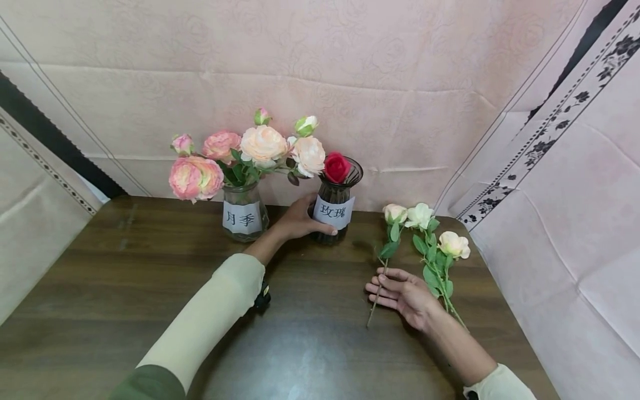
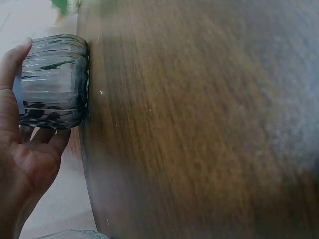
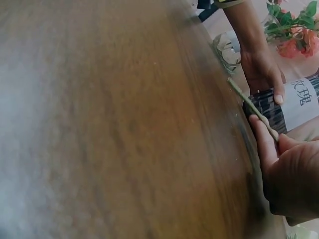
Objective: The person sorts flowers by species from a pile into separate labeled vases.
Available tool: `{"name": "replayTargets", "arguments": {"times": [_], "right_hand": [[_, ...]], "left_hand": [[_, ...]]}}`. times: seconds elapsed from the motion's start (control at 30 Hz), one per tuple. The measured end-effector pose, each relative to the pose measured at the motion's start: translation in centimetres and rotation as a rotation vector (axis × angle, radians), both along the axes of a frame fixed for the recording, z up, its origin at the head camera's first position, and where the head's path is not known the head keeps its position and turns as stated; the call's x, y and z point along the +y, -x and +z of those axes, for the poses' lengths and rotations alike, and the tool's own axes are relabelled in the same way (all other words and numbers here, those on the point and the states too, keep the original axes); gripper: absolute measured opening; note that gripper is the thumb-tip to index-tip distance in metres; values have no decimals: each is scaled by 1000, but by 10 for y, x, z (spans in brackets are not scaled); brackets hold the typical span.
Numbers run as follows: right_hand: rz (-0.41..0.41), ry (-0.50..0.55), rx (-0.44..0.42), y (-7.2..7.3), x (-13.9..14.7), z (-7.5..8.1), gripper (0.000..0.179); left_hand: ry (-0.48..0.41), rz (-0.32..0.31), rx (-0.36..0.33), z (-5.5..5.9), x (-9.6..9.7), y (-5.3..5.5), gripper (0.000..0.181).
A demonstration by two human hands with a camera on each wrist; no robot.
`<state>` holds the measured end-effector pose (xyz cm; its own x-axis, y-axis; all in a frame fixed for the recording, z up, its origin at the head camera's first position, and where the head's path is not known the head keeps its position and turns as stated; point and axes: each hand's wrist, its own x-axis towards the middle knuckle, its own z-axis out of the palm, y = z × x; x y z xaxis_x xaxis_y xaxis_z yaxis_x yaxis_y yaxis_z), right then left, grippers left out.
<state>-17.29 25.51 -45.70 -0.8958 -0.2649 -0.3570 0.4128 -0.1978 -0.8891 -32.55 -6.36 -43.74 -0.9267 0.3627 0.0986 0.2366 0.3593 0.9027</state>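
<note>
Cream rose point(image 1: 395, 213) lies right of centre in the frame, its thin bare stem point(image 1: 370, 314) pinched by the fingertips and thumb of the right hand point(image 1: 409, 295), the lower fingers reaching out loosely past it. I'd keep that pinch light but sure, since a stem so slim could roll and swing the bloom round. Its head points to the top of the frame, just beside two other pale roses point(image 1: 454, 244); I can't tell from here whether the petals touch, so raising it clear of them before any turn would spare the leaves. Near the centre, the left hand point(image 1: 301, 218) grasps the dark vase point(image 1: 340, 191), its thumb across the front by the lower edge of the paper label point(image 1: 334, 212). Low is a good place to hold it, I'd say: steady against tipping, with the mouth left free. A red rose point(image 1: 337, 168) sits toward the left of that mouth, so the right side offers more room. Farther left, a clear vase point(image 1: 242, 194) bears pink and peach flowers point(image 1: 264, 145) that crowd close to the red one; I'd mind the left wrist there.
</note>
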Motion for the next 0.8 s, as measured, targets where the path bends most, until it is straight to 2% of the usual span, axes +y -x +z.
{"name": "replayTargets", "arguments": {"times": [0.27,0.57,0.8], "right_hand": [[-148,104,97,5,-11,7,16],[-362,213,187,29,-14,22,14],[-483,363,258,43,-8,35,9]], "left_hand": [[-6,2,2,0,1,1,95],[-7,-4,2,-2,1,2,94],[-8,-8,-2,-1,0,1,94]]}}
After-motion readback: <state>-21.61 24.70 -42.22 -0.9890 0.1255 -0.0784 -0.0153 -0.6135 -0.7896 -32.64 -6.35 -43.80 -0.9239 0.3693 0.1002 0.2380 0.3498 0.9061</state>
